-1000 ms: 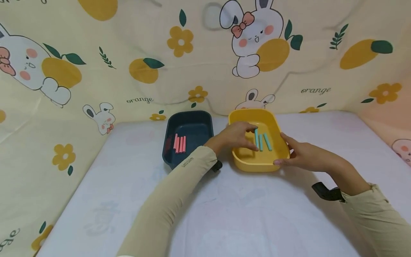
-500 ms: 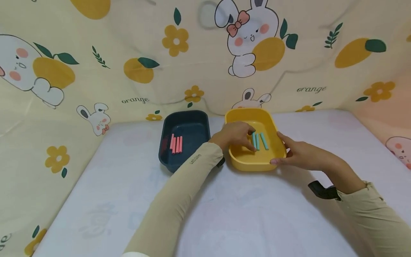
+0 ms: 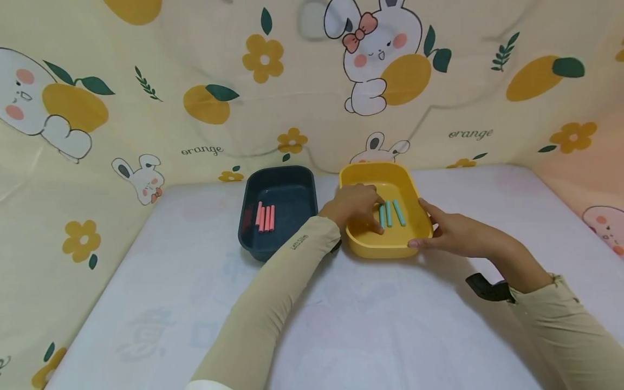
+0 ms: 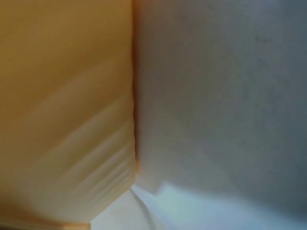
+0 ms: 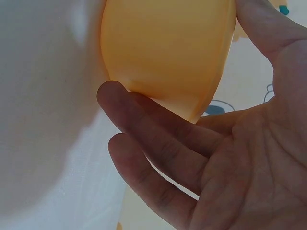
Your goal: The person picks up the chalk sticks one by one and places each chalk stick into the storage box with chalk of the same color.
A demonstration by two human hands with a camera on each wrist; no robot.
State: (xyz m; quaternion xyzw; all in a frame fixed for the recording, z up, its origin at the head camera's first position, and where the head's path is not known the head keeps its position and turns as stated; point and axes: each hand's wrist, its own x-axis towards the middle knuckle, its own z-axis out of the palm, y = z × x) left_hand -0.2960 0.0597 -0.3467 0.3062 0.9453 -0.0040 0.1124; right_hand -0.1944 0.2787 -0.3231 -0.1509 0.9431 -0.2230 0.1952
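Observation:
In the head view, my left hand (image 3: 358, 205) reaches over the left rim into a yellow tray (image 3: 380, 252). Its thumb and a finger pinch a light-green chalk stick (image 3: 382, 216) at the ends, low over the tray floor. Two more light-green sticks, one upright in view (image 3: 388, 214) and one slanted (image 3: 399, 213), lie just to its right. My right hand (image 3: 455, 234) holds the tray's right side near the front corner. The right wrist view shows fingers (image 5: 158, 143) against and below the tray's outer wall (image 5: 163, 52). The left wrist view has only the tray's outside (image 4: 72, 96) and tabletop.
A dark blue tray (image 3: 279, 253) stands left of the yellow one, partly behind my left forearm. Several pink chalk sticks (image 3: 266, 218) lie side by side in it. A patterned cloth (image 3: 292, 81) hangs behind the white-covered table (image 3: 365, 325).
My left hand has lowered the light-green stick into line beside the other two. My right hand stays on the tray. The head view has shifted slightly, so everything sits further left.

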